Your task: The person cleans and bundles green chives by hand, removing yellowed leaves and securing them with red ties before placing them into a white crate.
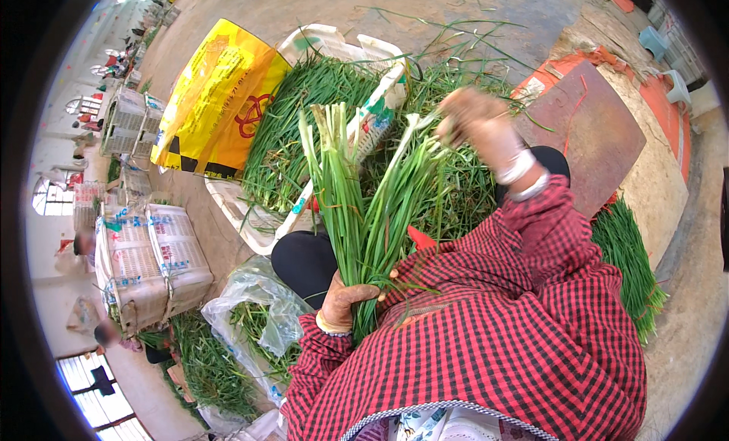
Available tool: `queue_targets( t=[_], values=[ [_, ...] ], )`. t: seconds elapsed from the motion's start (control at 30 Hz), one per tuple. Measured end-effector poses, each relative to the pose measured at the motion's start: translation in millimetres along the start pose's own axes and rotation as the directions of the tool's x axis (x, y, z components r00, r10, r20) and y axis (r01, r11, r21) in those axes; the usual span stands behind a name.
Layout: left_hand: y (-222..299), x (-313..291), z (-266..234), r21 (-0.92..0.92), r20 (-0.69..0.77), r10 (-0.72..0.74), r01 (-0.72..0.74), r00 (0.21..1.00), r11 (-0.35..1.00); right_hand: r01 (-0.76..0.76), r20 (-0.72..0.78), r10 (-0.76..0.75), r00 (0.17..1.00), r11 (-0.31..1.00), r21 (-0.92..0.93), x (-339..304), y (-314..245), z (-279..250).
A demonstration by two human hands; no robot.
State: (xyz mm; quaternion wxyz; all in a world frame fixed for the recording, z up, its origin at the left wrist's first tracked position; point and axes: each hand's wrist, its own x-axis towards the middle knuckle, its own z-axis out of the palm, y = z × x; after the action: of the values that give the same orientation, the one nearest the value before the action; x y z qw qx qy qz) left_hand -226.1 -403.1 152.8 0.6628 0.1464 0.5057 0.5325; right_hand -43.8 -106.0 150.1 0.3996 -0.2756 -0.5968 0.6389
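My left hand is closed round the leafy lower part of a bunch of garlic chives. The bunch stands upright in front of my lap, pale stem ends at the top, and spreads into two clusters. Up at the right, my right hand is smeared by motion beside the tips of the right cluster. Whether its fingers grip a stem cannot be made out. Beyond the bunch is a white plastic crate filled with more green chives. Loose chives and trimmings lie heaped to its right.
A yellow printed bag hangs over the crate's left side. A clear plastic bag with greens sits by my left knee. Stacked white crates stand further left. At right are a brown board and a chive pile.
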Motion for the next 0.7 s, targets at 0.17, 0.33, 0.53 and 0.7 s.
queue_targets(
  t=[0.17, 0.33, 0.53, 0.7],
  values=[
    [1, -1, -6, -0.013, -0.031, 0.049, -0.050, 0.998, 0.999, -0.337, -0.060, 0.337, 0.940, 0.878, -0.339, -5, 3, -93],
    [6, 4, 7, -0.024, -0.048, 0.045, -0.046, 0.998, 0.999, -0.490, 0.252, 0.509, 0.823, 0.861, -0.137, -26, -31, -7],
    [-1, 1, 2, 0.024, 0.020, -0.020, 0.020, 1.000, 1.000, -0.427, 0.437, 0.369, 0.820, 0.903, 0.039, -13, 9, 60],
    [-9, -3, -25, -0.193, 0.156, -0.015, 0.046, 0.988, 0.980, -0.288, 0.211, 0.259, 0.943, 0.950, 0.123, -20, -5, 34]
  ],
)
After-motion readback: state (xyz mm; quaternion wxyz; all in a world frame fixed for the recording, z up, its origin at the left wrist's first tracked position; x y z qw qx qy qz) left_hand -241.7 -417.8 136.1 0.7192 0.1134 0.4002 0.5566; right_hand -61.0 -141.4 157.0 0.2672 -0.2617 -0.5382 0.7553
